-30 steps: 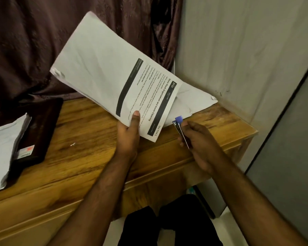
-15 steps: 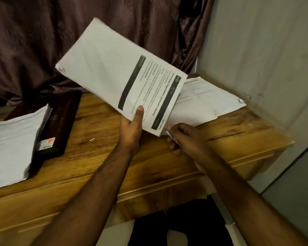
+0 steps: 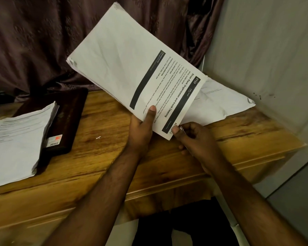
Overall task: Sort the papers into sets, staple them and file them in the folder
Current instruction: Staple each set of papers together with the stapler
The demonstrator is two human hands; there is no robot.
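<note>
My left hand (image 3: 140, 128) holds a set of printed papers (image 3: 132, 68) up over the wooden table (image 3: 105, 157), thumb on the front sheet near its lower edge. My right hand (image 3: 196, 139) grips a small stapler (image 3: 182, 129) at the set's lower corner. The stapler is mostly hidden inside the fist and only a sliver of metal shows. More loose papers (image 3: 220, 103) lie flat at the table's far right corner. A dark folder (image 3: 66, 118) lies on the left with a paper stack (image 3: 16, 139) resting partly on it.
A dark curtain (image 3: 43, 41) hangs behind the table. A pale wall (image 3: 265, 59) stands close on the right. A tiny scrap (image 3: 98, 137) lies on the wood between the folder and my left hand. The table's front edge runs just under my forearms.
My right hand has brought the stapler up from the table's right side to the lower corner of the held papers. The blue end of the stapler is now hidden. The camera view shifted right.
</note>
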